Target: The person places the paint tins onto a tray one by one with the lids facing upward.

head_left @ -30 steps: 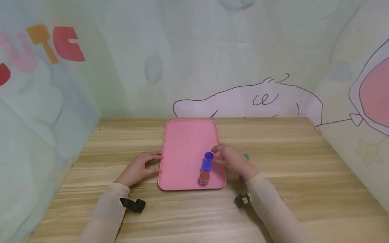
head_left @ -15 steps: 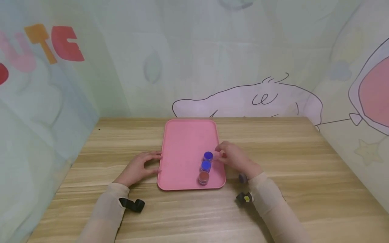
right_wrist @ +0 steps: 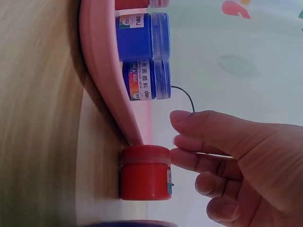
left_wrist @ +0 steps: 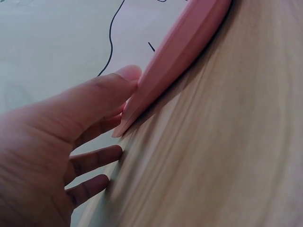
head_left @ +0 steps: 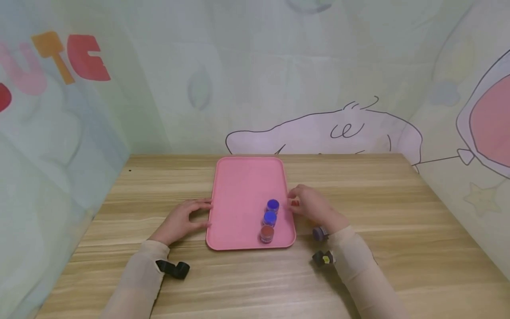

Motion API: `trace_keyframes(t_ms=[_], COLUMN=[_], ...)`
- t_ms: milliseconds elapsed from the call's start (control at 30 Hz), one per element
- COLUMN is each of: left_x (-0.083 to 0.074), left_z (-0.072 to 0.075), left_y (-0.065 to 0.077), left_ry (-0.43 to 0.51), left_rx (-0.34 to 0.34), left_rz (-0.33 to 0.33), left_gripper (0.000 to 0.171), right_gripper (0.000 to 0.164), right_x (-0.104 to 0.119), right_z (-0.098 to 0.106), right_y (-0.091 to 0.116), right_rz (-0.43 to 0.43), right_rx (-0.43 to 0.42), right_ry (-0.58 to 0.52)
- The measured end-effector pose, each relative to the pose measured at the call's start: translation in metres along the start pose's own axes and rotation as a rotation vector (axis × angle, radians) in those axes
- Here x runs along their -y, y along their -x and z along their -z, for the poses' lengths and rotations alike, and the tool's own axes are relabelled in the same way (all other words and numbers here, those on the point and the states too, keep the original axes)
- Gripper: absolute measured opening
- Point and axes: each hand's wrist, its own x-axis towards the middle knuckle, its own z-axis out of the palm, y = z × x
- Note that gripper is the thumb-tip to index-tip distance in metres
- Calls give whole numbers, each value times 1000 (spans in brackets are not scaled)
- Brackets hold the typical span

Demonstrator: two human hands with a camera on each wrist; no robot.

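Fingers of the right hand (head_left: 313, 205) are loosely bent and hold nothing, just above a red cylindrical plastic jar (right_wrist: 144, 182); contact cannot be confirmed. The jar lies on its side on the worktop (head_left: 398, 221), lid end facing the pink rectangular plastic tray (head_left: 243, 190). Fingers of the left hand (head_left: 181, 221) are spread against the tray's left edge. Left of the right fingers, two blue plastic jars (head_left: 269, 218) and a brownish-red jar (head_left: 267, 233) stand in a row on the tray. Judged step: reaching for the red jar. Next move calls for closing thumb and fingers round its body, clear of the blue jars.
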Motion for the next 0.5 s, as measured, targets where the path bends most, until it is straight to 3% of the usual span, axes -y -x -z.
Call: trace_keyframes(t_ms=[500], left_x=[2], left_z=[-1], left_y=[0], left_ry=[-3], left_rx=[-13], left_rz=[-14], left_gripper=[49], right_gripper=[28], right_x=[-6], right_z=[2], right_y=[4], right_rz=[-71], right_rx=[29], right_ry=[42])
